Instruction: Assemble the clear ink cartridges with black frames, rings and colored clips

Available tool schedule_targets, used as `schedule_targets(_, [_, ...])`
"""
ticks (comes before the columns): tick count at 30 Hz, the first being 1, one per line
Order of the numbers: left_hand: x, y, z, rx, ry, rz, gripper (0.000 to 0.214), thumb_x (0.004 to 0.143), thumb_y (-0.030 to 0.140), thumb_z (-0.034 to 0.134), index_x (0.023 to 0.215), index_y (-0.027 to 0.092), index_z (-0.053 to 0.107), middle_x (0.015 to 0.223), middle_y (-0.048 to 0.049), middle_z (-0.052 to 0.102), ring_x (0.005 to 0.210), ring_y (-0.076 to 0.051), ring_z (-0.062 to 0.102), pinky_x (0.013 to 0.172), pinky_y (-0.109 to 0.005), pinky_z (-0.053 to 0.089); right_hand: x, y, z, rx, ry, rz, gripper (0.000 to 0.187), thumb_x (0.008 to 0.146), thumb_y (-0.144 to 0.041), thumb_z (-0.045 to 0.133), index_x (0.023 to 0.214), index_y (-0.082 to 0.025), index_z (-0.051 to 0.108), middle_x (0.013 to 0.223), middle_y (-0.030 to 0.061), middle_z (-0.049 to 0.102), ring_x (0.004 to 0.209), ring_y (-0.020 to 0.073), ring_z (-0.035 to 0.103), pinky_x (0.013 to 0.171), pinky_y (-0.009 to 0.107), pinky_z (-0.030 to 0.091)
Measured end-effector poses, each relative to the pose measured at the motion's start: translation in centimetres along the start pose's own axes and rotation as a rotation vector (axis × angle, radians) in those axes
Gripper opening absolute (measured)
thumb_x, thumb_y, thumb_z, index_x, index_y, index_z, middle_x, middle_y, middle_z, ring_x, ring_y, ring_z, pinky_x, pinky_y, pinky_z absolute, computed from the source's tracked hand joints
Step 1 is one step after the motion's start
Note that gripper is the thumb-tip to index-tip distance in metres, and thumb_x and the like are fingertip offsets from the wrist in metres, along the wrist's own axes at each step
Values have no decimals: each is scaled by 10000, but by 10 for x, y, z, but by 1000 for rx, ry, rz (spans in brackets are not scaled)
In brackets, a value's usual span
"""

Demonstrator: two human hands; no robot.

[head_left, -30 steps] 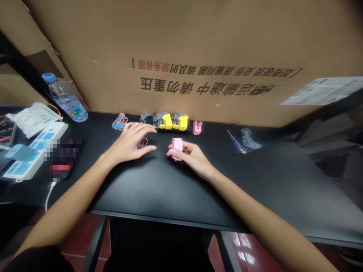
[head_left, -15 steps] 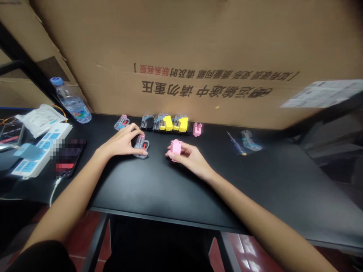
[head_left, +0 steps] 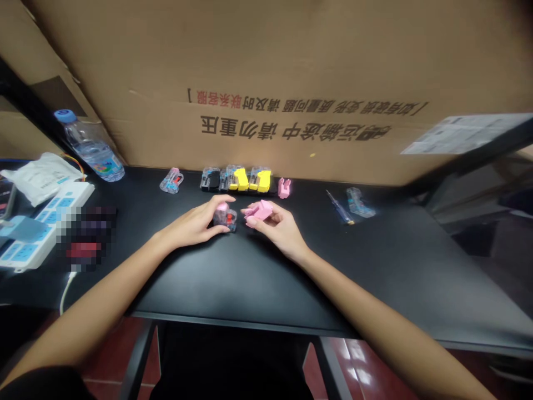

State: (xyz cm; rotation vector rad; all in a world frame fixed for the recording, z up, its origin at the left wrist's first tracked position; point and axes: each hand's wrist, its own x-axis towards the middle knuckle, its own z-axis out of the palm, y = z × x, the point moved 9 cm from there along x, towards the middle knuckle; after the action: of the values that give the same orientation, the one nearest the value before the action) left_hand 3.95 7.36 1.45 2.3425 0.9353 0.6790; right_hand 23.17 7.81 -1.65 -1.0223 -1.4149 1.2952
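My left hand (head_left: 194, 225) is closed round a small clear plastic casing (head_left: 230, 218) with a red piece inside and a pink end, thumb below and index finger above. To its right, my right hand (head_left: 287, 232) pinches a pink plastic shell (head_left: 260, 210) between thumb and fingers, tilted and a short way from the casing. Behind the hands lies a row of clear units, among them one with a black cover (head_left: 214, 179) and two with yellow covers (head_left: 239, 179). A second pink shell (head_left: 284, 188) stands at the row's right end.
Another clear casing (head_left: 171, 181) lies left of the row. A screwdriver (head_left: 340, 208) and a clear blue-tinted casing (head_left: 359, 203) lie to the right. On the left are a water bottle (head_left: 94, 147), a power strip (head_left: 45, 228) and a white packet (head_left: 41, 178). A large cardboard box (head_left: 266, 66) backs the table.
My left hand has brought the clear casing rightward, closer to the pink shell. My right hand has turned the pink shell onto a tilt. The camera view has shifted slightly.
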Motion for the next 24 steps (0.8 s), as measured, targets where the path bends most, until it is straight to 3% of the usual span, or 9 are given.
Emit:
schedule_targets(3, [-1, -2, 5, 7, -49, -46, 622, 1032, 368, 663, 1567, 271, 360, 1431, -151, 645, 1123, -283, 743, 999, -443, 583, 1, 1, 3, -9, -23, 13, 395, 805, -485, 923, 1074, -231, 784, 1124, 82, 814, 972, 245, 779, 979, 459, 625])
schedule_targets(8, [-1, -7, 8, -42, -49, -100, 775, 998, 325, 675, 1648, 240, 261, 1340, -158, 687, 1084, -304, 751, 974, -458, 587, 2, 1, 8, -78, -77, 31, 439, 840, -543, 879, 1107, -200, 814, 1074, 87, 811, 931, 237, 763, 910, 422, 635])
schedule_targets(12, [1, -7, 10, -134, -43, -109, 901, 1001, 291, 663, 1722, 259, 124, 1347, -153, 697, 1172, -327, 736, 1076, -520, 550, 1, -2, 8, -134, -91, 2, 440, 917, -563, 799, 1159, -196, 818, 1177, 103, 810, 1013, 251, 761, 1002, 445, 608])
schedule_targets(16, [4, -5, 13, -360, 13, -101, 954, 1021, 286, 651, 1738, 248, 22, 1300, -144, 733, 1213, -303, 727, 1160, -549, 507, 1, -3, 8, -104, -92, 4, 426, 929, -556, 793, 1185, -216, 815, 1210, 88, 814, 1093, 263, 754, 1082, 462, 570])
schedule_targets(18, [6, -9, 17, -483, 52, -133, 924, 1015, 280, 660, 1729, 247, 74, 1327, -159, 722, 1215, -300, 733, 1121, -534, 550, 1, -1, 9, -51, -90, 36, 424, 918, -549, 809, 1192, -225, 813, 1177, 80, 823, 1036, 252, 762, 1050, 456, 588])
schedule_targets(22, [6, -17, 30, -640, 75, -212, 718, 963, 270, 734, 1595, 229, 395, 1439, -187, 669, 1229, -314, 743, 1080, -516, 594, -1, 6, 8, 67, -35, 98, 430, 879, -542, 855, 1170, -227, 823, 1099, 71, 830, 943, 230, 763, 988, 434, 618])
schedule_targets(24, [6, -20, 35, -685, 72, -235, 682, 940, 259, 764, 1546, 228, 451, 1448, -184, 669, 1223, -310, 746, 1077, -515, 599, -1, 8, 8, 84, -21, 109, 430, 866, -549, 864, 1145, -223, 833, 1081, 72, 830, 922, 229, 765, 975, 438, 628])
